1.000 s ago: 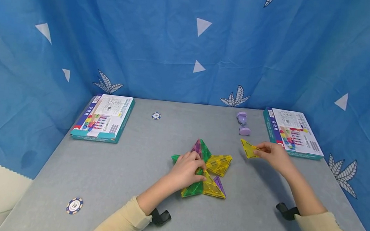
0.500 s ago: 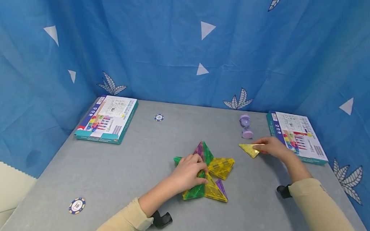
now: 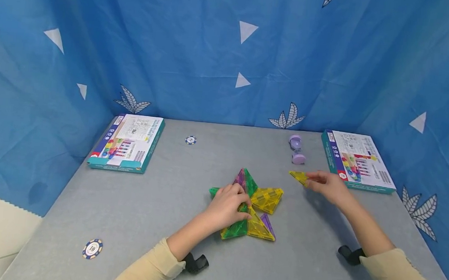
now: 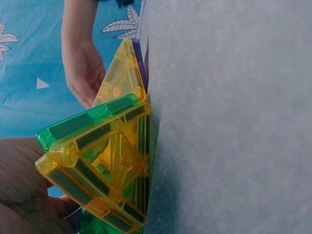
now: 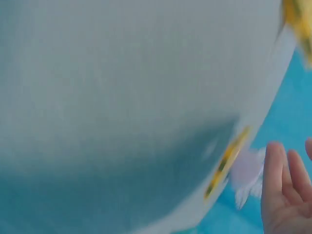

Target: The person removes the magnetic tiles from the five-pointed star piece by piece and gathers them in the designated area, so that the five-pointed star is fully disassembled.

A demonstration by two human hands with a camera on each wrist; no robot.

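Observation:
A star-like build of magnetic tiles (image 3: 258,225) in green, yellow and purple stands mid-table. My left hand (image 3: 227,206) grips it from above, fingers curled over its middle and hiding part of it. In the left wrist view, that hand (image 4: 24,187) is against the green and yellow tiles (image 4: 105,146). A loose yellow triangular tile (image 3: 298,177) lies on the table to the right. My right hand (image 3: 325,186) hovers beside this tile. In the right wrist view, the fingers (image 5: 274,168) are fairly straight and apart from the yellow tile (image 5: 226,163).
Behind the loose tile stands a purple hourglass (image 3: 296,150). Boxes lie at the back left (image 3: 126,143) and back right (image 3: 358,161). One poker chip (image 3: 190,140) is at the back, another chip (image 3: 92,248) at the front left. A blue curtain (image 3: 200,46) closes off the back.
The yellow triangular tile went from my right hand's fingers down onto the table. My right hand has let go and drawn slightly away. The left hand stays on the build.

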